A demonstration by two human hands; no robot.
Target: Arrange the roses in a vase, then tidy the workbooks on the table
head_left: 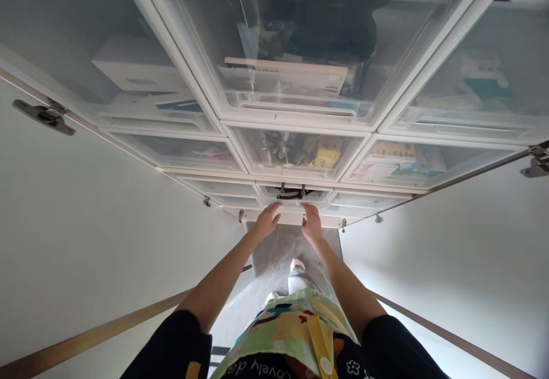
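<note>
My left hand [268, 220] and my right hand [311, 222] reach forward to the small low middle drawer [293, 203] of a white cabinet. Both sets of fingers are stretched out, with the tips at the lower edge of its clear front. Whether the tips press on it or sit just short of it, I cannot tell. A gap lies between the two hands, and neither holds anything I can see. Behind the clear front, a dark, thin, curved object [290, 195] shows; its kind is unclear.
Larger clear-fronted drawers rise above, among them a middle drawer [281, 119] with boxes and one with a yellow packet [328, 154]. White cabinet doors with metal hinges [45, 116] stand swung out on both sides. My feet [297, 264] are on grey floor [278, 247].
</note>
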